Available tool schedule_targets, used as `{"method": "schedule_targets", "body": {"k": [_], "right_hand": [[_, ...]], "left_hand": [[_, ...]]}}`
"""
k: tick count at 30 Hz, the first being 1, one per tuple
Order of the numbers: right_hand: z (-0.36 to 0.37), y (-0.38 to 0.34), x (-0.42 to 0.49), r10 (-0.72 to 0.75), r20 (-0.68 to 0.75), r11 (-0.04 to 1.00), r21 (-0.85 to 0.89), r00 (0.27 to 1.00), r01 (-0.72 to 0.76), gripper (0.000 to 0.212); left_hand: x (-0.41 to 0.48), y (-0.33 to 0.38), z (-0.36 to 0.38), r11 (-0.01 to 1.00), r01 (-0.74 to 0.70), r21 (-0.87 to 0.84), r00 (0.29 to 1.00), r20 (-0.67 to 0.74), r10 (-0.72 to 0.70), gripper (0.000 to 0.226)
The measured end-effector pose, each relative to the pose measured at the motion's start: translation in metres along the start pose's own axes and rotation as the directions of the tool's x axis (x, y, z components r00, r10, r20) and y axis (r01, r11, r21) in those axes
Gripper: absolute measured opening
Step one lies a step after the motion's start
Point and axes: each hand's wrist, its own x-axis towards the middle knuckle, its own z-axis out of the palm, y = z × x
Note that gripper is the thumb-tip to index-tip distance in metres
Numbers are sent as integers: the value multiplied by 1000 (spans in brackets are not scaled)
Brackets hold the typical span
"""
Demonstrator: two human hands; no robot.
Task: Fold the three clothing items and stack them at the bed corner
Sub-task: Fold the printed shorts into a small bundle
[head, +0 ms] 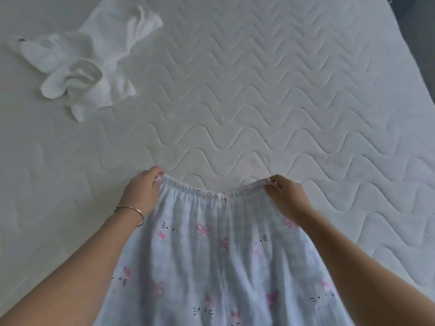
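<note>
Printed garment (211, 267): pale blue-white cloth with pink bows and small whiskered faces; you hold it by its gathered elastic waistband, and it spreads from there toward you, running off the bottom edge of the view.
Waistband (211, 192): stretched between your two hands, sagging slightly in the middle, just above the mattress.
Left hand (141, 194): your fingers are closed in a pinch on the left end of the waistband, thumb on the near side.
Right hand (288, 198): your fingers are closed in a pinch on the right end of the waistband, knuckles up.
Bracelet (131, 211): a thin metal band on your left wrist.
White garment (87, 57): crumpled and unfolded at the far left of the mattress, well apart from your hands; whether it is one piece or two, you cannot tell.
Mattress (259, 90): white, quilted in wavy lines, its far right edge showing at the upper right.
</note>
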Motion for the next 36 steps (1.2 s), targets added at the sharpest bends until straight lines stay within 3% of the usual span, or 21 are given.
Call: {"method": "schedule_targets", "body": {"k": [4,14,16,17,19,20,22,24,27,30,32,33,34,36], "right_hand": [[8,5,37,16,-32,999,30,999,-15,12],[3,-6,96,53,-202,985,172,978,-18,25],[4,-4,95,57,-193,981,193,980,-19,30],[4,-2,93,53,-185,978,210,981,-13,32],[4,3,86,49,-175,970,241,983,-5,35],[3,5,82,50,-173,969,247,984,-6,34],[0,12,75,51,-158,969,248,986,-10,27],[-2,17,69,42,-121,978,210,992,-16,22],[-5,19,61,13,-115,993,118,993,1,25],[-8,11,47,-20,-135,1000,-12,991,19,17],[-9,3,34,-68,-141,993,-109,988,53,26],[-9,-2,27,-102,-140,986,-148,985,81,30],[-8,-6,21,-135,-132,979,-172,982,112,33],[-3,-12,9,-181,-108,973,-166,978,161,37]], "left_hand": [[33,-1,14,1000,-23,7,999,-49,24,25],[92,22,26,995,2,101,979,-204,18,36],[82,37,34,981,-94,170,959,-247,135,40],[75,45,41,958,-225,177,934,-241,264,38],[62,56,62,848,-496,188,838,-152,524,31],[55,58,74,805,-557,204,812,-71,580,33],[45,56,93,790,-544,284,834,80,546,47],[41,51,104,782,-500,372,861,120,494,56],[42,56,106,791,-495,360,859,66,508,55],[40,84,102,829,-540,149,832,-53,552,45],[36,119,93,887,-430,-170,903,-51,428,38],[36,138,89,897,-295,-329,948,20,318,37],[39,155,89,900,-128,-417,973,124,195,36],[48,179,93,912,124,-390,956,294,-4,41]]}}
